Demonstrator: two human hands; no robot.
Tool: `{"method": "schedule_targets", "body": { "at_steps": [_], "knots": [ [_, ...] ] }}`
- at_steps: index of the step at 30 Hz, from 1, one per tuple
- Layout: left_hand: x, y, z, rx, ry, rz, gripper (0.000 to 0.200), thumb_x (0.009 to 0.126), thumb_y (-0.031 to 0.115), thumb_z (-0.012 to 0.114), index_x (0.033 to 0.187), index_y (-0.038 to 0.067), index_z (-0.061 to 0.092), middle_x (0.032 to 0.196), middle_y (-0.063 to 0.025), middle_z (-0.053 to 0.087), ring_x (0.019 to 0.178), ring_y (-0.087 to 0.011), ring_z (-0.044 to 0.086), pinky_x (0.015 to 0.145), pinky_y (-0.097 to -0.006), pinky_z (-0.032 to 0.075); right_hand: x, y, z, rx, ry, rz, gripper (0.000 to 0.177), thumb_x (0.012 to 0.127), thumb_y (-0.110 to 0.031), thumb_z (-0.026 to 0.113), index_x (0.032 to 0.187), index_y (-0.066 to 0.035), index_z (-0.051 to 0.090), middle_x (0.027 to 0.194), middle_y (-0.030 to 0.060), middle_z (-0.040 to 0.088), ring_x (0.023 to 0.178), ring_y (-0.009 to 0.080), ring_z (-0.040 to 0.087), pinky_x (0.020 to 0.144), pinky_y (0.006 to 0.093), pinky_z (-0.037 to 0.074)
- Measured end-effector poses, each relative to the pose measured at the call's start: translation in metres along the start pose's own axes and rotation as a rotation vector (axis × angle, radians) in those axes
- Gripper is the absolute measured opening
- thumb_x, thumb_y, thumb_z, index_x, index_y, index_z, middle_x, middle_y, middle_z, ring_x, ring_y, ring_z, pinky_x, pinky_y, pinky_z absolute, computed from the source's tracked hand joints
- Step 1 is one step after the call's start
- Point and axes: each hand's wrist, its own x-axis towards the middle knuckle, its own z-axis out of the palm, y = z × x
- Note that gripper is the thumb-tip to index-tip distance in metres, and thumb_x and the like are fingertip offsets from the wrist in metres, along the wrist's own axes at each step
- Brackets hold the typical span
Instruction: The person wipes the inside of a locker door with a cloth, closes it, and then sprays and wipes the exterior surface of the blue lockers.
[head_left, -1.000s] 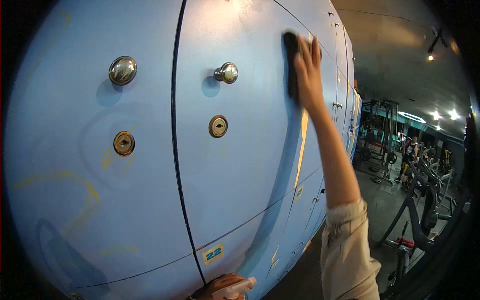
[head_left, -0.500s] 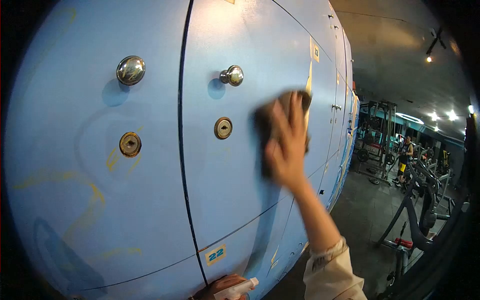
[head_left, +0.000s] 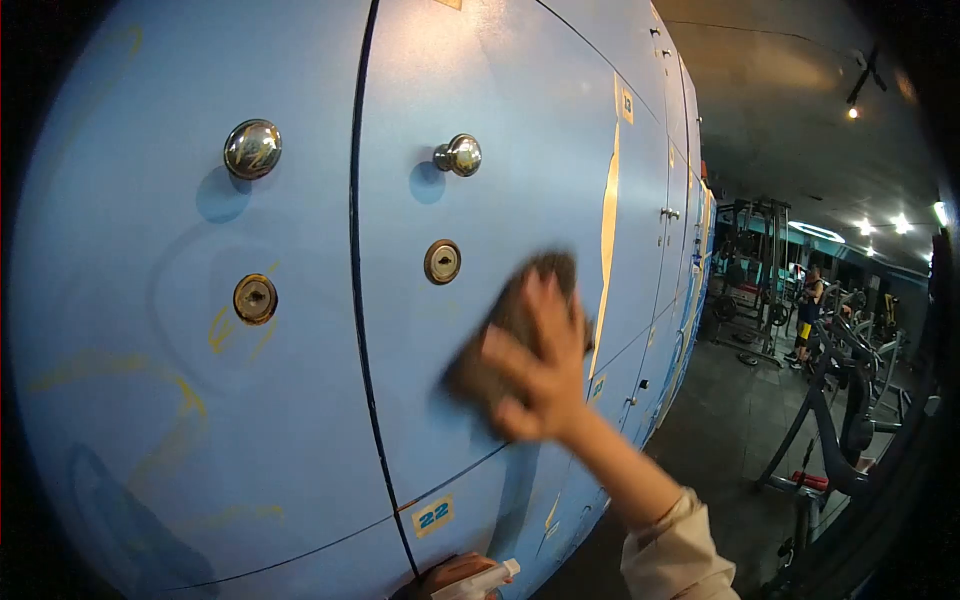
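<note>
My right hand (head_left: 540, 365) presses a dark grey-brown cloth (head_left: 490, 375) against a blue locker door (head_left: 530, 130), its fingers spread over the cloth. Hand and cloth are slightly blurred and sit to the lower right of a round lock (head_left: 442, 262) and a shiny knob (head_left: 460, 156). At the bottom edge, my left hand (head_left: 455, 572) is wrapped round a spray bottle, of which only the white spray head (head_left: 480, 582) shows. Just above it is the number 22 label (head_left: 433, 515).
The neighbouring door at left has a knob (head_left: 253, 149), a lock (head_left: 255, 299) and yellowish marks (head_left: 185, 395). A torn beige strip (head_left: 608, 230) runs down the door's right edge. Gym machines (head_left: 850, 410) stand at right; a person (head_left: 808, 315) stands farther back.
My right hand has moved down and to the left with the cloth, which now tilts differently, uncovering more of the beige strip. My left hand stays at the bottom with the spray bottle.
</note>
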Motion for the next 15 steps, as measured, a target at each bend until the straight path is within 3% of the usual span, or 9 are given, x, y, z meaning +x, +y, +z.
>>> {"method": "schedule_targets", "body": {
  "at_steps": [3,5,7,8,10,12,15],
  "knots": [
    [0.019,0.032,-0.015,-0.187,-0.087,-0.046,0.032,0.075,0.01,0.068,0.105,0.008,0.06,0.092,-0.0089,0.06,0.084,-0.0217,0.058,0.073,-0.0361,0.046,0.095,0.053,-0.015,-0.025,0.168,0.032,0.06,0.083,-0.05,0.048,0.137,-0.024,0.046,0.15,0.0187,0.022,0.138,0.0401,0.021,0.106,0.0626,0.011],
    [0.027,0.017,0.015,-0.455,0.184,0.43,0.031,0.077,0.014,0.067,0.107,0.009,0.06,0.094,-0.0084,0.06,0.085,-0.0211,0.058,0.073,-0.035,0.046,0.154,0.086,-0.019,-0.05,0.272,0.026,0.053,0.089,-0.043,0.045,0.138,-0.022,0.044,0.148,0.0196,0.027,0.137,0.038,0.024,0.108,0.0566,0.013],
    [0.028,0.013,0.022,-0.484,0.246,0.564,0.031,0.079,0.016,0.066,0.108,0.008,0.06,0.096,-0.0085,0.061,0.086,-0.0215,0.058,0.074,-0.0349,0.046,0.208,0.117,-0.022,-0.048,0.346,-0.021,0.053,0.091,-0.043,0.045,0.138,-0.021,0.043,0.146,0.0207,0.03,0.137,0.0376,0.024,0.108,0.053,0.015],
    [0.025,0.015,0.014,-0.385,0.172,0.458,0.031,0.08,0.017,0.066,0.108,0.008,0.06,0.097,-0.0087,0.061,0.087,-0.0222,0.059,0.074,-0.0354,0.046,0.232,0.142,-0.032,-0.206,0.282,-0.243,0.056,0.093,-0.042,0.042,0.138,-0.008,0.042,0.145,0.0205,0.033,0.137,0.0354,0.025,0.111,0.0412,0.018],
    [0.018,0.022,-0.008,-0.191,0.026,0.241,0.031,0.081,0.019,0.065,0.109,0.007,0.059,0.099,-0.0091,0.061,0.088,-0.0236,0.059,0.076,-0.0363,0.046,0.243,0.1,-0.04,-0.108,0.275,0.115,0.054,0.096,-0.038,0.036,0.141,-0.008,0.034,0.147,0.0192,0.029,0.137,0.0354,0.023,0.111,0.0419,0.019],
    [0.015,0.027,-0.019,-0.003,-0.119,0.025,0.032,0.082,0.02,0.064,0.11,0.007,0.059,0.101,-0.0095,0.061,0.09,-0.025,0.059,0.077,-0.0372,0.046,0.236,0.093,-0.039,-0.082,0.264,0.095,0.054,0.096,-0.038,0.035,0.142,-0.009,0.034,0.147,0.0192,0.027,0.138,0.0351,0.021,0.112,0.0418,0.018],
    [0.016,0.025,-0.018,0.084,-0.138,0.09,0.032,0.08,0.017,0.064,0.11,0.007,0.059,0.1,-0.01,0.061,0.092,-0.0264,0.059,0.079,-0.0389,0.046,0.205,0.087,-0.025,-0.038,0.316,0.024,0.054,0.092,-0.043,0.041,0.14,-0.017,0.04,0.148,0.0196,0.028,0.138,0.0362,0.022,0.11,0.0493,0.015]
  ]
}}
